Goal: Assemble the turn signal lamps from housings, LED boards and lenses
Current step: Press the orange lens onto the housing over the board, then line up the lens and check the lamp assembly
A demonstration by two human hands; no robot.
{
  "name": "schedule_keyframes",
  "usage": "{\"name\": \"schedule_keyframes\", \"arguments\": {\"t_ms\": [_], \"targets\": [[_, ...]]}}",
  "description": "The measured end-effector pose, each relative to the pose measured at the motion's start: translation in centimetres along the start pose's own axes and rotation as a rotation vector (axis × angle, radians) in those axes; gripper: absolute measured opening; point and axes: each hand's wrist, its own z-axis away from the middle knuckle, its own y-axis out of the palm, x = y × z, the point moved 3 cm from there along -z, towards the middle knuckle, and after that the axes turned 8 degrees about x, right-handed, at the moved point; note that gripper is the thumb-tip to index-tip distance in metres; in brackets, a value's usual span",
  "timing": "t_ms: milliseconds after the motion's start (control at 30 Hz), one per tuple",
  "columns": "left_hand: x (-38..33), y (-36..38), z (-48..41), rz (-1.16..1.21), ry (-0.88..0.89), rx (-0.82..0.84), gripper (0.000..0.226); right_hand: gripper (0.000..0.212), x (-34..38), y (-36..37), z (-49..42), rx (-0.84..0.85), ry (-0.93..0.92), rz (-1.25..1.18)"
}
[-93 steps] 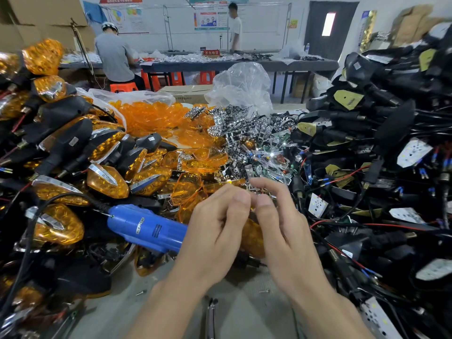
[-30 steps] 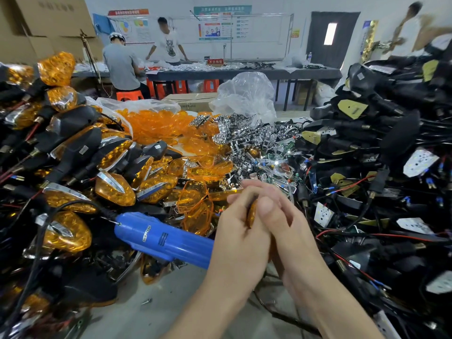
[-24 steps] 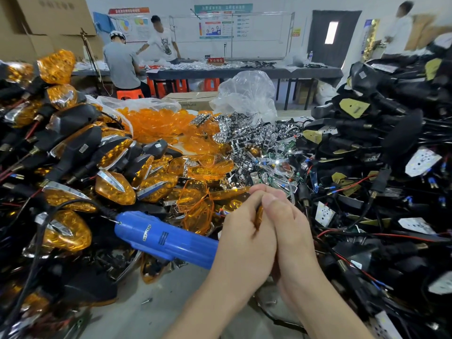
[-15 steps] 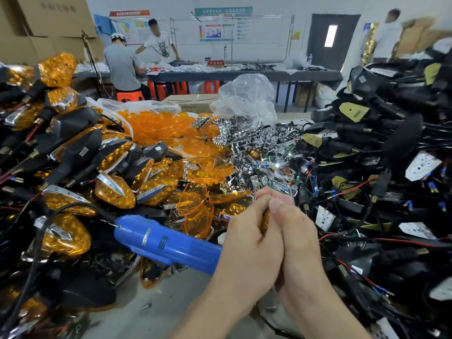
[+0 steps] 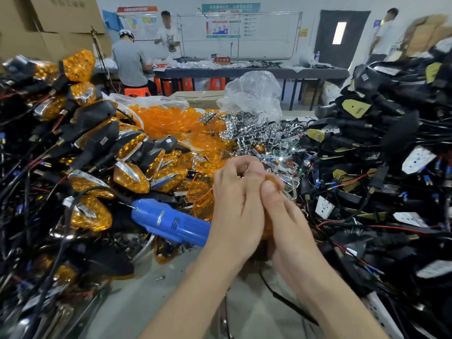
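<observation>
Since half a second ago, the left hand (image 5: 234,204) has lifted its fingertips. Both it and the right hand (image 5: 288,221) clasp the amber turn signal lamp (image 5: 275,182) between them, mostly hidden, its long axis seemingly pointing away from the person, both hands equally near.

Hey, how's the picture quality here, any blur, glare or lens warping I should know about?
Head view: wide-angle warping tilts the far door; the standing person at far right is motion-smeared; the chrome reflectors sparkle with small glints; the left hand and right hand on the lamp look slightly soft.
</observation>
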Motion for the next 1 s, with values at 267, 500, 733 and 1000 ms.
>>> {"name": "schedule_keyframes", "arguments": {"t_ms": [267, 500, 733, 1000], "targets": [[-0.2, -5.9, 3.6, -0.469, -0.353, 0.382, 0.045, 0.027, 1.6, -0.7, 0.7, -0.015, -0.053, -0.117], [0.6, -6.0, 9.9, -0.839, -0.522, 0.769, 0.028, 0.021, 0.6, -0.4, 0.9, -0.075, 0.045, -0.165], [1.2, -4.7, 8.9, -0.473, -0.404, 0.695, 0.01, 0.018, 0.9, -0.7, 0.9, -0.073, 0.089, -0.322], [0.7, -1.9, 2.5, 0.082, -0.197, 0.259, 0.013, 0.037, 0.4, -2.0, 0.2, -0.131, 0.12, -0.478]]}}
